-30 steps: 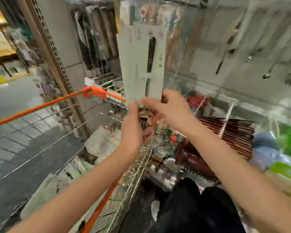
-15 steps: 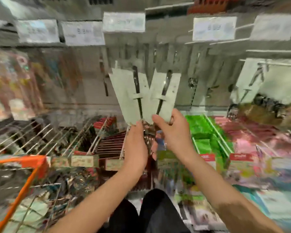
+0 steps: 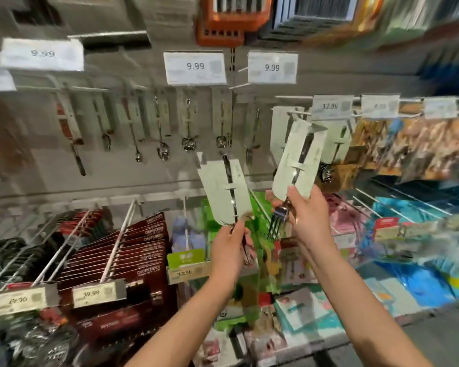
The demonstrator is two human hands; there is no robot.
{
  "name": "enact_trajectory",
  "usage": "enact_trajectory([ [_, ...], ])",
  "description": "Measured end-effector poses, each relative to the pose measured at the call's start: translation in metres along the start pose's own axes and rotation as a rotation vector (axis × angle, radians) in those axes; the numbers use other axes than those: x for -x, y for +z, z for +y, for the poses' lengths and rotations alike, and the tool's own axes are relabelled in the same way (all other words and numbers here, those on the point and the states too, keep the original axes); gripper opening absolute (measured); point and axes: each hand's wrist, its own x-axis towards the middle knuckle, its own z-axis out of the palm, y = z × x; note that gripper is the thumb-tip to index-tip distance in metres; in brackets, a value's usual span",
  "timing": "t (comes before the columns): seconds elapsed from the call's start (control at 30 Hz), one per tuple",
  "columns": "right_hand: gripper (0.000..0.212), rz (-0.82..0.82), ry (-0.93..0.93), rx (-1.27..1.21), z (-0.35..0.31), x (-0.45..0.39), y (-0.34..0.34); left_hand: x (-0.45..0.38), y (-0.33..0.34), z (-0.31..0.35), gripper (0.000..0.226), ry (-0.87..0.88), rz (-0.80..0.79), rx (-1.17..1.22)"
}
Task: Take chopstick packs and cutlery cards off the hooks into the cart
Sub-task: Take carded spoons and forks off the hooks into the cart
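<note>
Mid-frame, a fork card is pinched at its lower end by the left hand; right of it, a second card rises tilted above the gripping right hand.

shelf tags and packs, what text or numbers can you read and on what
"9.99": three upper price tags.
"12.90": tag above the right hooks.
"39.90": lower rail tag.
"CHOPSTICKS": dark red packs.
Print on the cards in both hands is too blurred to read.
</note>
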Motion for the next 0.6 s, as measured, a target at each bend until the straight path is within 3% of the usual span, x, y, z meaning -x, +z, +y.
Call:
enact_trajectory([
  [0.17, 0.012, 0.037, -0.021, -0.061, -0.007, -0.025, -0.022, -0.001, 0.016, -0.016, 0.030, -0.061, -0.019, 0.039],
  [0.6, 0.009, 0.047, 0.151, -0.246, -0.003, -0.053, -0.036, -0.013, 0.039, -0.017, 0.029, -0.086, -0.070, 0.007],
])
